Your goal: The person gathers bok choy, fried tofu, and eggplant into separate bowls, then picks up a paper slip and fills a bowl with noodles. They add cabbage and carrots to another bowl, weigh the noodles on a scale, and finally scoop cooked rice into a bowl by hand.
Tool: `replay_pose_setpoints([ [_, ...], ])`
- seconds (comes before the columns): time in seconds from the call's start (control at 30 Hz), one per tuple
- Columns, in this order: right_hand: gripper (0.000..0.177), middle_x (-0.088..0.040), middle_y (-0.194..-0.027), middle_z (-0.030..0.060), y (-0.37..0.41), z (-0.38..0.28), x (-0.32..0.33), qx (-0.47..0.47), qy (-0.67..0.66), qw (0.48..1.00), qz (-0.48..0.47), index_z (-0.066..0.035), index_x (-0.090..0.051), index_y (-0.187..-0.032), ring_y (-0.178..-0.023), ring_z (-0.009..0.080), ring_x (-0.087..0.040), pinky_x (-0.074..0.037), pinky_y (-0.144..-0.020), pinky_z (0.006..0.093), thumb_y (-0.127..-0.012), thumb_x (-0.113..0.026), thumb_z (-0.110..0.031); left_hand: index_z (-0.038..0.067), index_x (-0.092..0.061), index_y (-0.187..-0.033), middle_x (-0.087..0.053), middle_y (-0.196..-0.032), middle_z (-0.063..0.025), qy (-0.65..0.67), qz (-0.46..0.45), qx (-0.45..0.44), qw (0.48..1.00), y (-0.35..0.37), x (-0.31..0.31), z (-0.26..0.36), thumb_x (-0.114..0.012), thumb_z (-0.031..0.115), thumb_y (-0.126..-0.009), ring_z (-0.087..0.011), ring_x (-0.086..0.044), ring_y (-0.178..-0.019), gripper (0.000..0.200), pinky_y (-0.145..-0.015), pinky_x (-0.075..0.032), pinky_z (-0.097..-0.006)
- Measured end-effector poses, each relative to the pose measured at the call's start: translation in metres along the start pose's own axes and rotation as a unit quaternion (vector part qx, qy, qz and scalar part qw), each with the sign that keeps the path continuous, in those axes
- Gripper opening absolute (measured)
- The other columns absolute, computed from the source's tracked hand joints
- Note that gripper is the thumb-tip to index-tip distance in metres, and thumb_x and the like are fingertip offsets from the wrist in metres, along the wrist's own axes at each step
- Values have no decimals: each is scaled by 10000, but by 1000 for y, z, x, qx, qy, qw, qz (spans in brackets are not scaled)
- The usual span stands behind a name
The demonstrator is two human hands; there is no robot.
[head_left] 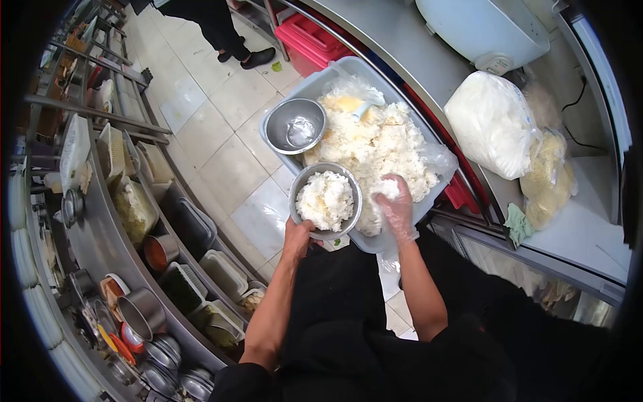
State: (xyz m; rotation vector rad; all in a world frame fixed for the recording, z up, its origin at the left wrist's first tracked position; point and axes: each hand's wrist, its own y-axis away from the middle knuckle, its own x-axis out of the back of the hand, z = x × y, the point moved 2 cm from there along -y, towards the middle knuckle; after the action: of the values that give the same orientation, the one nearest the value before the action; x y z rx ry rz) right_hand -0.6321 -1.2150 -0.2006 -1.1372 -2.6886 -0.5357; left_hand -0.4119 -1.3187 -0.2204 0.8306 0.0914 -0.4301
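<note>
My left hand (299,232) grips the near rim of a metal bowl (294,201) heaped with white rice (325,200). A clear plastic glove covers my right hand (396,208), whose fingers curl around a clump of rice (388,188) just right of the bowl. Below that hand lies a large mass of cooked rice (382,144) in a grey-blue plastic tub (435,208). A second metal bowl (295,126), with only a shiny wet-looking bottom, rests at the tub's left edge. A pale blue-handled utensil (362,109) sticks out of the rice near the back.
A steel counter (402,47) holds a large light-blue appliance (485,30) and a bag of white contents (492,124). Red lidded bins (309,43) stand behind the tub. On the left, a counter carries food containers (224,275) and pots (140,313). Another person's legs (211,27) are at the back.
</note>
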Motion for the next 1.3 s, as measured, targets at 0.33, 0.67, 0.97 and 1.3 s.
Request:
replay_pose_setpoints([
  [0.33, 611, -368, -1346, 203, 17, -52, -13, 114, 295, 944, -89, -98, -423, -1313, -1242, 396, -355, -305, -1019, 428, -802, -633, -361, -70, -360, -1222, -567, -940, -205, -38, -25, 20, 999, -12, -27, -11, -460, -21, -677, -281, -613, -653, 557, -391, -524, -342],
  [0.67, 510, -238, -1429, 214, 13, -39, -44, 252, 395, 883, -10, -31, -297, -1374, -1303, 421, -221, -194, -1049, 489, -917, -409, -228, -46, -333, -1273, -581, -894, -202, -81, -52, 28, 995, 3, -69, -8, -452, -29, -696, -264, -604, -564, 589, -370, -498, -334],
  [0.97, 366, -455, -1249, 205, -34, -8, 44, 237, 300, 920, -90, -31, -428, -1260, -1167, 356, -421, -337, -992, 386, -913, -370, -132, -108, -403, -1140, -586, -817, -191, -7, -7, 7, 1000, 4, -62, -14, -489, 1, -679, -265, -604, -555, 481, -377, -500, -340],
  [1.3, 668, -466, -1262, 223, -91, 98, 79, 184, 567, 753, -277, -6, -487, -1222, -1229, 349, -374, -272, -1050, 379, -747, -606, -461, -83, -584, -858, -590, -635, -116, 176, 123, -164, 963, 113, -55, -29, -530, 14, -619, -180, -575, -484, 263, -372, -462, -296],
])
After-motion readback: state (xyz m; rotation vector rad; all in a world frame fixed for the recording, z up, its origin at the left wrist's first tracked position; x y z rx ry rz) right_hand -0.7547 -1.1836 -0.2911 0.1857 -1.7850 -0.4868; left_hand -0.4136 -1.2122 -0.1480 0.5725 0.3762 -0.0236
